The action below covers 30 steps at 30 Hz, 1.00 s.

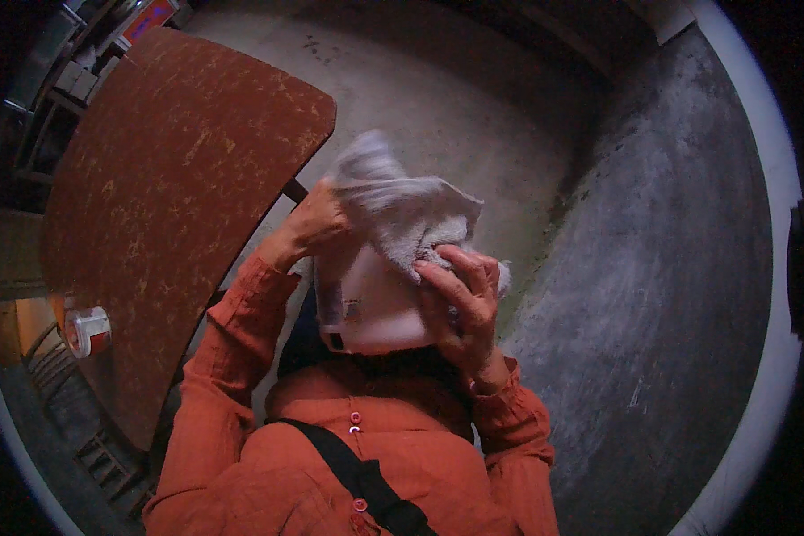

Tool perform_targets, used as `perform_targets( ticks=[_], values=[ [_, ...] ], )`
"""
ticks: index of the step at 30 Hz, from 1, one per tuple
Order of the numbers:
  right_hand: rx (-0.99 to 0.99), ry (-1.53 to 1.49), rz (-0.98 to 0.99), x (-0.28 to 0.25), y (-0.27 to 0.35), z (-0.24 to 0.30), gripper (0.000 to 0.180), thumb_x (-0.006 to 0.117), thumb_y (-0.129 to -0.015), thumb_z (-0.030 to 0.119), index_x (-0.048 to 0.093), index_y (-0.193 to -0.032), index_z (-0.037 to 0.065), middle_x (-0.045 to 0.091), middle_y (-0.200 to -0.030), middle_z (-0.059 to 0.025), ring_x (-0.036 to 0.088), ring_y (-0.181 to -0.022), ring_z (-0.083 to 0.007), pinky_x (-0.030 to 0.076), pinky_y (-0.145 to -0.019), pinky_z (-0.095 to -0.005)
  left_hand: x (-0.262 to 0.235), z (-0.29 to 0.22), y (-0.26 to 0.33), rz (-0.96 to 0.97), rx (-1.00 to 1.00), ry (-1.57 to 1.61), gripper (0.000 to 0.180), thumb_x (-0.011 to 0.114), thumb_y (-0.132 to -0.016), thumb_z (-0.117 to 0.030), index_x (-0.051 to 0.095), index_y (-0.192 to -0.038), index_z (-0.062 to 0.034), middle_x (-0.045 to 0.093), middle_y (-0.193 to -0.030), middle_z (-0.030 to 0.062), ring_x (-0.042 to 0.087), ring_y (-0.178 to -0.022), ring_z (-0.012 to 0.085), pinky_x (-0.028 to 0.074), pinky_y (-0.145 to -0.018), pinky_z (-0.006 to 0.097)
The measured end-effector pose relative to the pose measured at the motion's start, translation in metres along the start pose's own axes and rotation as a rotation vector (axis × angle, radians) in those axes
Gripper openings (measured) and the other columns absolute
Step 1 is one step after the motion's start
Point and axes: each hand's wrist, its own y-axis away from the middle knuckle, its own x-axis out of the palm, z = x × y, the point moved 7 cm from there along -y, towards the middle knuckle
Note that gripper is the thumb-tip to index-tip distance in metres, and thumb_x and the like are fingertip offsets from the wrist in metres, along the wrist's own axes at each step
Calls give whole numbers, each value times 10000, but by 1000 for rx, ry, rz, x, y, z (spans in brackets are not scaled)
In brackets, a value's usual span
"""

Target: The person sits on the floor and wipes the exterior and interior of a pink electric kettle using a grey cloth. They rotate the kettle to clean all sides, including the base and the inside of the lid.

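A pale, boxy plastic-looking object [380, 308] is held up in front of my body; its exact kind does not show. A grey-white towel [406, 205] is draped over its far part, bunched and rough near my right hand. My left hand [317, 219] is closed at the towel's left side, its fingertips hidden in or behind the cloth. My right hand [464, 299] is at the right side of the object, fingers bent and pinching the bunched towel. The towel's upper end is smeared by motion.
A reddish-brown mottled table [188, 152] stands to my left, with a white and red tub [87, 331] near its left edge. Chairs [49, 362] are beyond that edge. Shelves with items [76, 80] line the far left. A grey wall [661, 259] is on the right.
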Motion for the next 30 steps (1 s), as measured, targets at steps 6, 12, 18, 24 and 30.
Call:
perform_targets(
  ticks=[6,12,18,24,30],
  values=[
    [586,-637,-182,11,60,-83,286,542,-970,146,598,-1224,27,577,-1220,-100,481,-1220,-218,382,-1016,-324,9,3,6,2,-349,141,506,511,-927,-493,670,-973,-15,662,-829,123,629,-744,211,505,-692,341],
    [775,-390,-193,-10,62,-92,400,587,-947,192,539,-1266,-44,625,-1169,-133,571,-1096,-227,432,-969,-335,8,-19,6,-10,-346,-25,536,453,-954,-481,681,-859,-5,662,-771,194,639,-665,294,501,-643,397],
    [241,-305,142,-33,-16,26,434,564,-895,86,488,-1300,-48,522,-1213,-233,518,-1115,-384,389,-1002,-429,2,-34,10,-40,-333,-171,524,453,-948,-466,676,-859,-1,644,-769,244,632,-729,400,492,-697,461],
    [-160,-94,224,15,-34,28,500,721,-702,128,622,-1192,114,577,-1161,-133,548,-1002,-329,457,-864,-408,8,-19,19,-96,49,-338,636,632,-815,-460,500,-1254,-19,544,-1224,207,536,-1115,354,449,-920,436],
    [548,-628,106,32,-13,-80,372,521,-916,36,543,-1287,56,551,-1231,-117,529,-1123,-235,389,-1007,-326,7,-13,15,-31,-322,5,452,511,-923,-429,664,-1020,-14,677,-916,175,660,-845,315,505,-768,412]
  ],
)
